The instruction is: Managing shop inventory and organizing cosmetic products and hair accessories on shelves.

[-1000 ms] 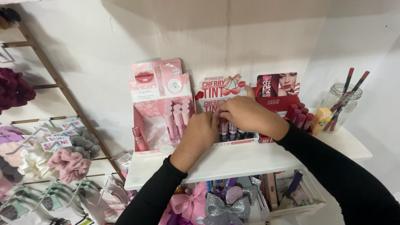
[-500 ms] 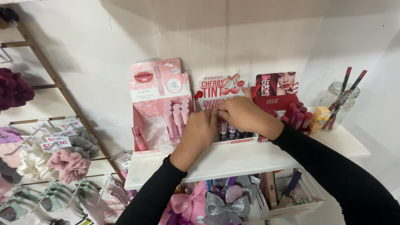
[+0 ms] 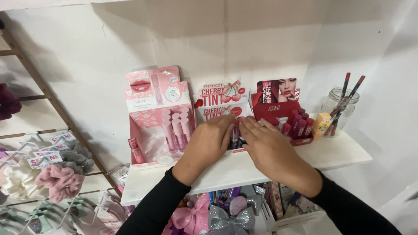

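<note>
My left hand (image 3: 209, 143) and my right hand (image 3: 272, 150) meet at the middle display box (image 3: 217, 102), white and red with a cherry picture, on a white shelf (image 3: 339, 152). The fingertips of both hands touch the small dark lip tint tubes (image 3: 235, 134) standing in its front tray, one hand on each side. My left fingers curl over the tubes and hide whether they grip one. The fingers of my right hand lie flat and slightly spread. Both arms wear black sleeves.
A pink lip gloss display (image 3: 159, 117) stands to the left, a red lipstick display (image 3: 287, 115) to the right. A glass jar with pencils (image 3: 339, 109) stands at the shelf's right end. Scrunchies (image 3: 61, 180) hang on a wooden rack at left. Bows (image 3: 196, 217) fill the bin below.
Both hands have slid down from the upper part of the cherry box to its front tray. The right hand has drawn back toward me and flattened.
</note>
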